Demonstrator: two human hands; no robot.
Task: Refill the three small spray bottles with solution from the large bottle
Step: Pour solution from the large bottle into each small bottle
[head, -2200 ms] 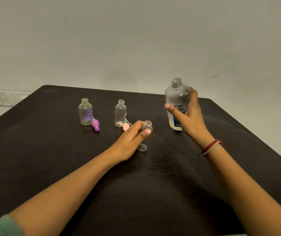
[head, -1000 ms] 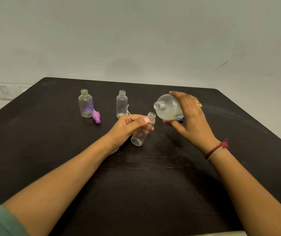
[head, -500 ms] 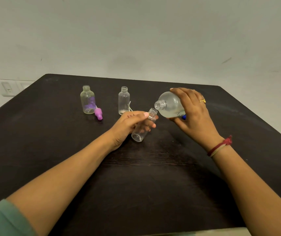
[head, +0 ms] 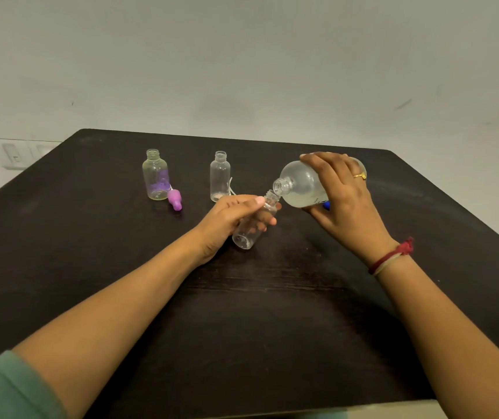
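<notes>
Clear plastic: the left hand (head: 231, 217) grips a tilted small spray bottle (head: 254, 225) near the table's (head: 61, 237) middle, while the right hand (head: 343, 201) clasps the large bottle (head: 301, 186) tipped sideways, its mouth just beside the small one's neck. Two more small bottles (head: 155, 174) (head: 220, 176) stand uncapped toward the far edge, a purple spray cap (head: 175, 199) lying beside the left one.

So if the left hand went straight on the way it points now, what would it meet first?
Most likely the large bottle, whose mouth is just beyond the small bottle the left hand grips; the depth between them is unclear.
</notes>
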